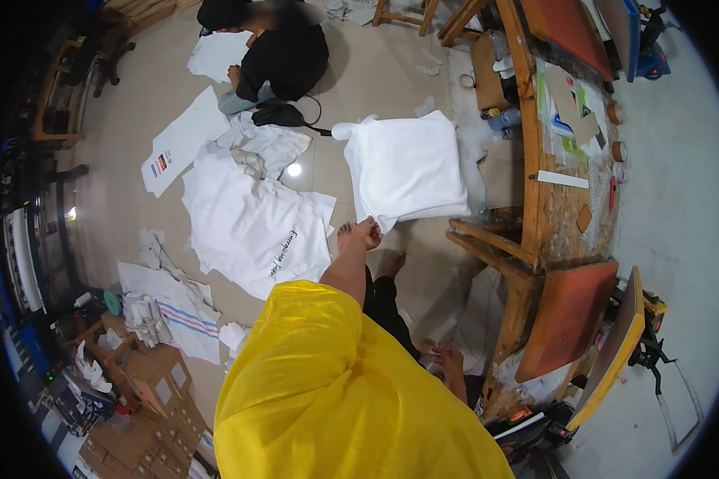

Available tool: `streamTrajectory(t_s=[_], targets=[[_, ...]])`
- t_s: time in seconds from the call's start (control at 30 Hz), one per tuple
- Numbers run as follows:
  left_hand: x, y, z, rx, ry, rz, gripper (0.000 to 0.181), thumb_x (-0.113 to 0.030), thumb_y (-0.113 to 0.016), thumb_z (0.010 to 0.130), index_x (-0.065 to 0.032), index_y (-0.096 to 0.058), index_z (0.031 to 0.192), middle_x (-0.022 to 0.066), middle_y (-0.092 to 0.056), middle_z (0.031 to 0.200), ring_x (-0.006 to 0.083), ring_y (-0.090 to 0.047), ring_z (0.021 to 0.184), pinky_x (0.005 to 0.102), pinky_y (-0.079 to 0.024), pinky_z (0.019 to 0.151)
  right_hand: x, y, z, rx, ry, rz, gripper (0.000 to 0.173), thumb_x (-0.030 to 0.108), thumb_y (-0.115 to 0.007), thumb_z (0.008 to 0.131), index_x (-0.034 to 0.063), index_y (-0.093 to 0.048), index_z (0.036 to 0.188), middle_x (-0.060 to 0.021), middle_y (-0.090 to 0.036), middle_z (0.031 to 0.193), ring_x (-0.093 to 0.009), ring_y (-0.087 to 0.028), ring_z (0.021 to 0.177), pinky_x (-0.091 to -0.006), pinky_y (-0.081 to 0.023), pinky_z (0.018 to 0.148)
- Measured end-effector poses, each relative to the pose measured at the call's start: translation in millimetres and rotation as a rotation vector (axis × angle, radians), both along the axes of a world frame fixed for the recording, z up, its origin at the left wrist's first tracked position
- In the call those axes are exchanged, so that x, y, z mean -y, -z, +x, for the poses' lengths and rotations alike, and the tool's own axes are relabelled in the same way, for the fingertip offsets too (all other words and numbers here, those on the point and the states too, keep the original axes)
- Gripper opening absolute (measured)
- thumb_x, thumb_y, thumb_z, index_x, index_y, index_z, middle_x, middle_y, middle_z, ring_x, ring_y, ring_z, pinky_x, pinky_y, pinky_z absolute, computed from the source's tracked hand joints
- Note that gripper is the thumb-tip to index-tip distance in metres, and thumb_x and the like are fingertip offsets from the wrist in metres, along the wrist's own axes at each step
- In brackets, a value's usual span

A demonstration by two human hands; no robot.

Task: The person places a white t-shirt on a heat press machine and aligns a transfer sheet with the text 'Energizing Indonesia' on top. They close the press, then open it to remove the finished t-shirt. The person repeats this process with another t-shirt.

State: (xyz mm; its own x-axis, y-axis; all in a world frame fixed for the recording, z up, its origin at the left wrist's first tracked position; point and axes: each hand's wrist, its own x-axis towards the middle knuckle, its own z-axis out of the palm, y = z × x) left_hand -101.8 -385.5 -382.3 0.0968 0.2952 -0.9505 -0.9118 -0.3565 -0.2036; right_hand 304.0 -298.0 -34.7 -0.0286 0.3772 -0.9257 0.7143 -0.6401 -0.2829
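My left hand (368, 233) reaches forward, its fingers closed on the near left corner of a white fabric stack (410, 164). The stack is roughly square, with soft folded edges, and lies on the tiled floor. Close to my body on the right is my right hand (449, 360), small and partly hidden by my yellow shirt (359, 395); whether it holds anything is unclear. Left of my forearm, a loose pile of white fabric pieces (251, 221) is spread on the floor, one bearing black writing. My bare foot (344, 233) shows beside the left wrist.
A person in black (287, 54) sits at the far side over a white sheet (218, 54). To the right runs a wooden workbench (530, 179) with orange boards (569, 320). Cardboard boxes (138, 431) stand at lower left. A printed white piece (183, 141) and a black bag (278, 114) lie ahead.
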Motion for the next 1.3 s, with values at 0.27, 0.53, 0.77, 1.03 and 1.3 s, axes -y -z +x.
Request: streamTrajectory(t_s=[0.27,0.53,0.77,1.03,1.3], targets=[[21,18,30,-0.406,0.085,-0.147,0.069,-0.053,-0.066,0.087,-0.0138,-0.050,0.141,0.0187,-0.052,0.134,0.0351,-0.046,0.127,0.0479,-0.036,0.108,-7,-6,3,0.014,-0.057,0.044,0.018,0.015,-0.058,0.101,0.0029,-0.063,0.113,-0.0084,-0.071,0.099,-0.014,-0.067,0.077,-0.0302,-0.055,0.070],[40,73,49,-0.888,0.311,-0.395,0.077,-0.053,-0.066,0.083,-0.0106,-0.050,0.146,0.0229,-0.049,0.150,0.0393,-0.043,0.142,0.0489,-0.030,0.119,-6,-11,6,0.047,-0.051,0.030,0.013,0.009,-0.058,0.098,0.0057,-0.064,0.109,-0.0083,-0.071,0.099,-0.014,-0.068,0.078,-0.0264,-0.052,0.067],[21,-26,10,-0.485,-0.418,-0.213,0.044,-0.019,-0.060,0.099,0.0021,-0.052,0.137,0.0189,-0.051,0.147,0.0334,-0.057,0.129,0.0424,-0.051,0.105,-21,-8,1,0.042,-0.129,0.027,0.011,0.011,-0.057,0.098,0.0071,-0.064,0.107,-0.0075,-0.071,0.097,-0.015,-0.068,0.078,-0.0288,-0.052,0.067],[5,-177,-34,-0.396,-0.590,0.226,0.041,-0.030,-0.059,0.104,-0.0031,-0.057,0.135,0.0129,-0.062,0.136,0.0293,-0.062,0.121,0.0447,-0.051,0.105,-37,17,0,-0.031,-0.214,0.012,0.017,0.017,-0.055,0.101,0.0048,-0.064,0.107,-0.0086,-0.071,0.098,-0.018,-0.069,0.082,-0.0315,-0.052,0.068],[-77,-261,-79,-1.213,0.124,-0.239,0.056,-0.039,-0.062,0.101,0.0042,-0.054,0.136,0.0180,-0.066,0.129,0.0303,-0.063,0.120,0.0417,-0.048,0.103,-65,-15,-28,-0.153,-0.540,0.202,0.021,0.019,-0.058,0.100,0.0008,-0.066,0.107,-0.0082,-0.068,0.090,-0.017,-0.063,0.073,-0.0321,-0.051,0.067]])
